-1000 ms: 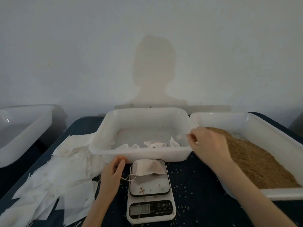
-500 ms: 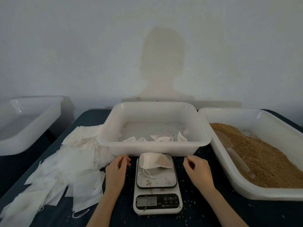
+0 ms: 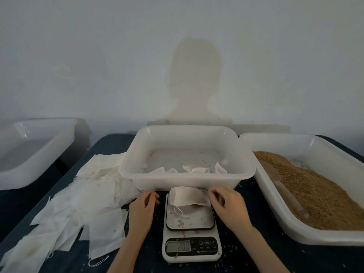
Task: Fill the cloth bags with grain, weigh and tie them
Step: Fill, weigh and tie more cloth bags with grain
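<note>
At the far left a white tub (image 3: 29, 154) stands apart from the dark bench (image 3: 246, 259). Next on the bench lies a spread heap of flat cloth bags (image 3: 78, 209), reaching under the left edge of the middle tub (image 3: 187, 180), which holds a few bags (image 3: 195, 170) along its near wall. The left hand (image 3: 142, 206) rests on the bench just left of the scale (image 3: 191, 247), its fingers (image 3: 152, 197) loosely curled, holding nothing and not touching the filled bag (image 3: 187, 198). That bag lies on the far part of the scale's plate, close under the middle tub's near wall, with its drawstring (image 3: 180, 212) trailing loose toward the front of the plate and a few grains (image 3: 180, 223) scattered beside it. The display (image 3: 178, 246) shows digits too blurred to read surely. The right hand (image 3: 228, 205) is at the bag's right end, fingers (image 3: 214, 196) curled in against the cloth; whether they pinch it or only touch it cannot be told. At the right, a large tray (image 3: 295, 233) holds brown grain (image 3: 315, 194), with a scoop (image 3: 275, 178) lying in it along the left wall. Loose grains dot the bench around the scale.
</note>
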Action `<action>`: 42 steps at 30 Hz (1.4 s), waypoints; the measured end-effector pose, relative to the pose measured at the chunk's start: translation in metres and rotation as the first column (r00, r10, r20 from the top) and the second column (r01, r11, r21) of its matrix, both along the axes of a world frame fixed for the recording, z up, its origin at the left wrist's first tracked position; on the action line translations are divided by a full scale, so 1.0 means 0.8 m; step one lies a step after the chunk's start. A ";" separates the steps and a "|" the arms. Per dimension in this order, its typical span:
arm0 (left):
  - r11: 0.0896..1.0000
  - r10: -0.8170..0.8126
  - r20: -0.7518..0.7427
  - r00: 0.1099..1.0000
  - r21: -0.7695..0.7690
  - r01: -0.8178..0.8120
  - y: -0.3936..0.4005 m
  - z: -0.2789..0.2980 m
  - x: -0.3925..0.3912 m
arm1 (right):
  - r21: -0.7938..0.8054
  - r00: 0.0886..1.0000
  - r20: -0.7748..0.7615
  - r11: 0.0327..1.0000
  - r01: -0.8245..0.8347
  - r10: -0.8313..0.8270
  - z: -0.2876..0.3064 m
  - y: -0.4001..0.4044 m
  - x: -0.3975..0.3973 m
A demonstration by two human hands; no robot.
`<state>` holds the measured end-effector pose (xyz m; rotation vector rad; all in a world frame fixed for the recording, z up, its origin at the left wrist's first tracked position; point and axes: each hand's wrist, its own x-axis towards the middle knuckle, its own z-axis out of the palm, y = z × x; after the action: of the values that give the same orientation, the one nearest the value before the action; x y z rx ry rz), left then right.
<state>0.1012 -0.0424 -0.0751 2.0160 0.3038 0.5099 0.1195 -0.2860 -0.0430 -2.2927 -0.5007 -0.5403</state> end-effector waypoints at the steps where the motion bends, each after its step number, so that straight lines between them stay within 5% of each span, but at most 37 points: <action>1: 1.000 -0.003 0.001 1.000 -0.003 0.003 -0.001 0.001 0.000 | 0.004 0.998 0.025 0.999 -0.052 0.052 0.010 0.012 -0.002; 5: 1.000 0.000 0.001 1.000 -0.003 0.000 -0.001 0.003 -0.002 | -0.229 0.976 -0.026 0.949 -0.217 0.216 0.034 0.064 -0.004; 9: 1.000 -0.004 0.013 1.000 0.020 0.003 -0.001 0.004 -0.003 | -0.447 0.978 -0.089 0.870 -0.207 0.186 0.038 0.091 0.007; 21: 0.994 -0.050 -0.005 0.999 0.094 0.050 -0.003 0.002 0.003 | -0.631 0.997 -0.060 0.772 -0.071 0.043 0.052 0.098 0.013; 29: 0.993 -0.059 -0.018 0.998 0.101 0.061 -0.003 0.003 0.001 | -0.318 0.960 -0.265 0.933 -0.170 0.085 0.096 0.097 0.023; 34: 0.994 -0.055 -0.037 0.998 0.092 0.058 -0.005 0.006 -0.001 | -0.024 0.993 -0.118 1.000 -0.020 0.017 0.136 0.105 0.064; 37: 0.994 -0.046 -0.055 0.997 0.095 0.052 -0.005 0.008 -0.002 | -0.215 0.996 -0.086 0.977 0.012 -0.031 0.136 0.110 0.100; 42: 0.994 -0.046 -0.075 0.996 0.091 0.053 -0.005 0.008 -0.005 | -0.567 0.952 -0.302 0.813 -0.135 -0.053 0.101 0.123 0.136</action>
<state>0.0975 -0.0462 -0.0687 2.1304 0.2784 0.4271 0.2282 -0.1879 0.0380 -2.8743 -0.6228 0.0200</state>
